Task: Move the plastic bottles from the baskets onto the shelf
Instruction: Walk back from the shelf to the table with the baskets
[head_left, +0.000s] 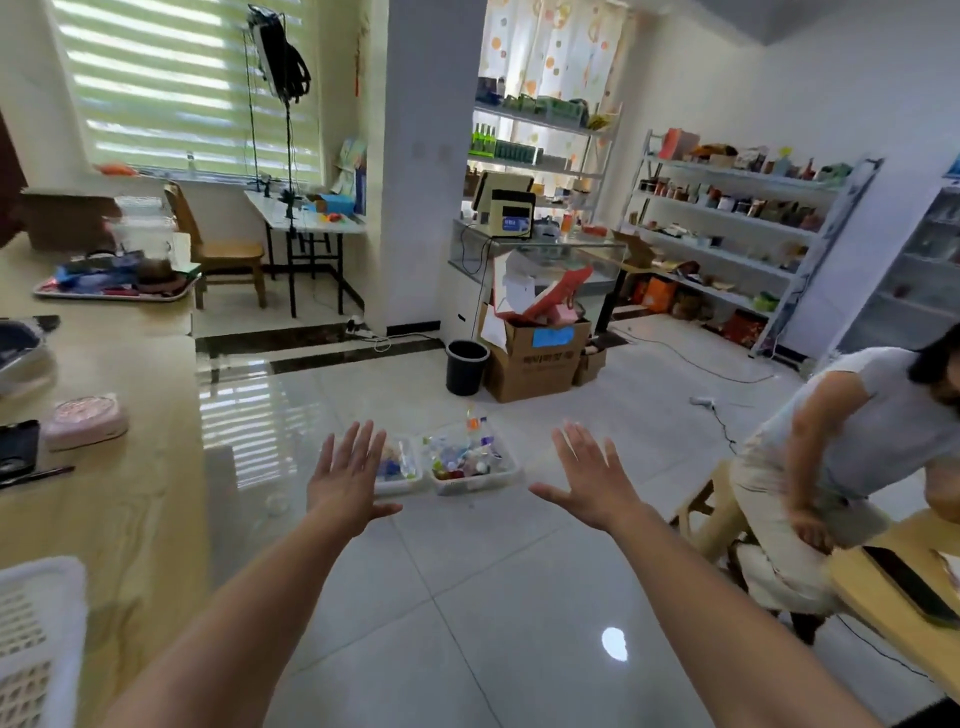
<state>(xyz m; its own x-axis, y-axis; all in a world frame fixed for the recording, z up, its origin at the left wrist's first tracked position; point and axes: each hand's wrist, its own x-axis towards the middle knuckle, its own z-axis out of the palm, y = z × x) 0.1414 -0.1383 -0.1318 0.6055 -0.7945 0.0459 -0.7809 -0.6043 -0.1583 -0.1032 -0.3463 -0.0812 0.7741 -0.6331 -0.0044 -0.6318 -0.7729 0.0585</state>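
Left hand (347, 478) and right hand (589, 475) outstretched, fingers spread — empty; baskets (475, 480) beyond.

Desk: What can't you read?
Operator: My left hand (345, 480) covers part of the left basket (404, 486); the bottles (462, 460) blur together, uncountable.
Desk: Lower left?
Operator: A white crate (36, 639), cut by the frame's edge.

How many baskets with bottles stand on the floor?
2. The left basket sits on the floor, partly behind the left hand; the right basket stands just beside it, on its right. The hand could hide another one.
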